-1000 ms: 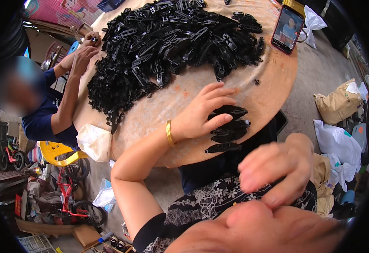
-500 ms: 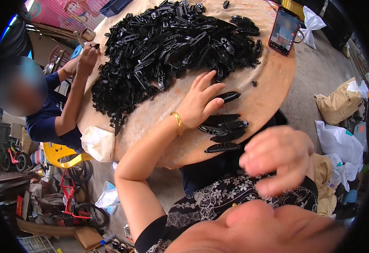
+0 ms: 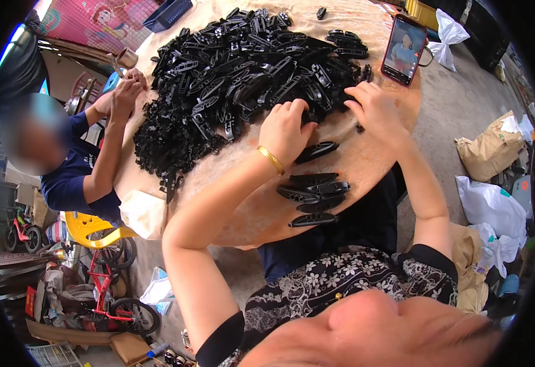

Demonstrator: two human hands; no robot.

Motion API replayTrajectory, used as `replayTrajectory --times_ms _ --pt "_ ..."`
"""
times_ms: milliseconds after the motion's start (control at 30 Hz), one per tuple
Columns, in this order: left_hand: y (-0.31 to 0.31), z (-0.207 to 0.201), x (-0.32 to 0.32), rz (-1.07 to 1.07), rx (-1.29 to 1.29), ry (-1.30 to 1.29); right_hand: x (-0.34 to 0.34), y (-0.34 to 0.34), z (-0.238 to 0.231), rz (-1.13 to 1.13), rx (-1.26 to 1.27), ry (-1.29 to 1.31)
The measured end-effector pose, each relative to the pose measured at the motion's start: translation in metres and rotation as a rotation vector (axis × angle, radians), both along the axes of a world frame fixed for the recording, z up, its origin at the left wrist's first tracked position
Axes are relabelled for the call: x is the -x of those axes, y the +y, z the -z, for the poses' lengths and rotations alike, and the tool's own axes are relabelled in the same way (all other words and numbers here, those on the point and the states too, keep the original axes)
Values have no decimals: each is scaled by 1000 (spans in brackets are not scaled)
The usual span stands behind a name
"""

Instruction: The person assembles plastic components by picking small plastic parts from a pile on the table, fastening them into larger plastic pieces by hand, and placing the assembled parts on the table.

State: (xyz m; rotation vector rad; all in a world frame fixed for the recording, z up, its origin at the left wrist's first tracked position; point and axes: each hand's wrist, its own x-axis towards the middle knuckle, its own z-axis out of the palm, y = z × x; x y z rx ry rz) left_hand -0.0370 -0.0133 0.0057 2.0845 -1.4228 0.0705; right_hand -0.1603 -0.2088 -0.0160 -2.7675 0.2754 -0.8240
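A large heap of black plastic pieces (image 3: 237,79), many of them long ovals with slots, covers much of the round table (image 3: 212,202). My left hand (image 3: 286,131), with a gold bangle at the wrist, is curled at the heap's near edge. Black plastic shows between its thumb and fingers. To its right, my right hand (image 3: 377,113) has thumb and forefinger bent toward the heap's right end; what they grip is too small to make out. Just below the left hand lies one long oval piece (image 3: 317,151). Several more oval pieces (image 3: 313,192) lie in a group nearer me.
A phone (image 3: 404,49) with a lit screen stands at the table's right edge. Across on the left, a person (image 3: 90,147) works with both hands at the table. A white bag (image 3: 144,214) hangs at the left edge; a blue basket (image 3: 167,14) is behind.
My right hand has come from in front of my chest to the heap's right end. My left hand, spread before, has curled its fingers at the heap. The view has shifted slightly.
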Motion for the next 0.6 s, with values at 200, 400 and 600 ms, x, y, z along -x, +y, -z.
replayTrajectory --times_ms 200,400,600 --pt "2 11 -3 -97 89 -103 5 1 -1 1 -379 -57" --pt "10 2 -1 -122 116 97 12 2 -7 77 -398 41" --pt "12 -4 2 -145 322 474 19 8 -6 -46 -345 -150"
